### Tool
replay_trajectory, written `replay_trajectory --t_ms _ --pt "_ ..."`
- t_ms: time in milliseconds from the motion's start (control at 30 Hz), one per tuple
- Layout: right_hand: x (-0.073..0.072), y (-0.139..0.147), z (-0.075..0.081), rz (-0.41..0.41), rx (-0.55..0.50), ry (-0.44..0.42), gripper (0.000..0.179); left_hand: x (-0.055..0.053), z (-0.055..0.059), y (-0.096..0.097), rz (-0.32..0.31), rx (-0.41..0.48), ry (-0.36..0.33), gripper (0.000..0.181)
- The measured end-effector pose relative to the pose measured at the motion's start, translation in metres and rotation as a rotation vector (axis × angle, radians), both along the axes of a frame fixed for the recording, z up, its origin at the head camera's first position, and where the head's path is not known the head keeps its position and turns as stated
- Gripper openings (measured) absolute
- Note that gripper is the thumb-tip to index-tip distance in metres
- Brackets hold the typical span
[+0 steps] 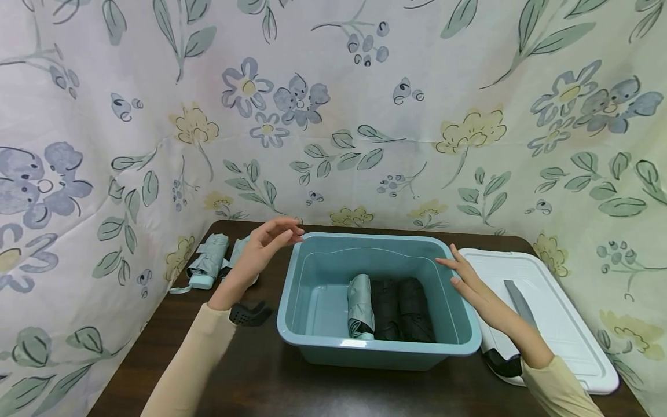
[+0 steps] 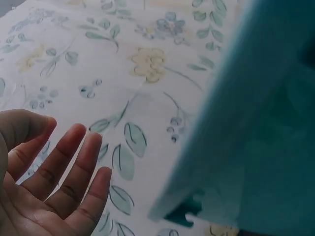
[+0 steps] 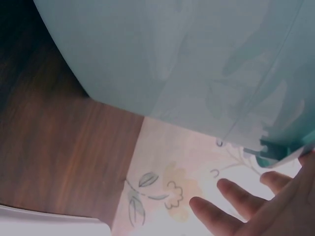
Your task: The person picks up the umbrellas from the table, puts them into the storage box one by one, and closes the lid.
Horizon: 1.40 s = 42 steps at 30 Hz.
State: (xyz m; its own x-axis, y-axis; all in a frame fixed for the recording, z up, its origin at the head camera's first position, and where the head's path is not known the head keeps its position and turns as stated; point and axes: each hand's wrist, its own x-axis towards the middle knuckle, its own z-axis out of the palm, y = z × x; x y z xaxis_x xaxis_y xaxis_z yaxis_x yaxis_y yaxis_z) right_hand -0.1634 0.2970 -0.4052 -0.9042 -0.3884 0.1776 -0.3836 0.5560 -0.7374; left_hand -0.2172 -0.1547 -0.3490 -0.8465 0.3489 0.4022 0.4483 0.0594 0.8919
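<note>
A blue-green plastic bin (image 1: 383,346) stands on the table. Inside it lie a pale teal folded umbrella (image 1: 361,304) and two black folded umbrellas (image 1: 385,310), side by side. My left hand (image 1: 268,246) hovers by the bin's back left corner, fingers loosely bent and holding nothing; the left wrist view shows its palm (image 2: 54,191) apart from the bin. At the right rim, my right hand (image 1: 471,284) has its fingers spread, the fingertips reaching over the edge. In the right wrist view those fingers (image 3: 236,196) are close to the bin's outer wall.
Pale teal folded umbrellas (image 1: 209,260) lie at the back left of the table, partly behind my left forearm. A white lid (image 1: 568,330) rests to the right of the bin, with a grey strip (image 1: 520,304) on it. A floral curtain (image 1: 333,116) hangs behind the table.
</note>
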Motion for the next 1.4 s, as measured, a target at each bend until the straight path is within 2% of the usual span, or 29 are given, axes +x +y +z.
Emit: replay_trajectory --t_ms 267,433,633,767,967,1067,1233,1400 --pt "0.002 -0.002 0.006 -0.015 0.061 0.055 0.045 -0.003 -0.021 -0.018 0.034 -0.017 -0.063 0.031" --pt "0.002 -0.002 0.009 -0.017 0.098 0.072 0.045 -0.006 -0.032 -0.028 0.057 -0.022 -0.066 0.035" --pt "0.002 -0.001 0.009 -0.015 0.103 0.069 0.045 -0.007 -0.036 -0.036 0.14 -0.078 -0.04 0.039" --pt "0.002 0.0 0.008 -0.019 0.116 0.076 0.044 -0.009 -0.042 -0.04 0.212 -0.167 -0.033 0.04" --pt "0.001 0.001 0.009 -0.025 0.134 0.088 0.044 -0.021 -0.061 -0.051 0.3 -0.335 0.0 0.04" --pt "0.001 0.001 0.009 -0.022 0.125 0.079 0.043 -0.027 -0.069 -0.056 0.312 -0.409 0.033 0.041" --pt "0.0 0.001 0.009 -0.024 0.116 0.071 0.043 -0.036 -0.075 -0.06 0.299 -0.515 0.086 0.042" --pt "0.001 0.0 0.008 -0.027 0.115 0.067 0.042 -0.043 -0.076 -0.064 0.279 -0.588 0.086 0.043"
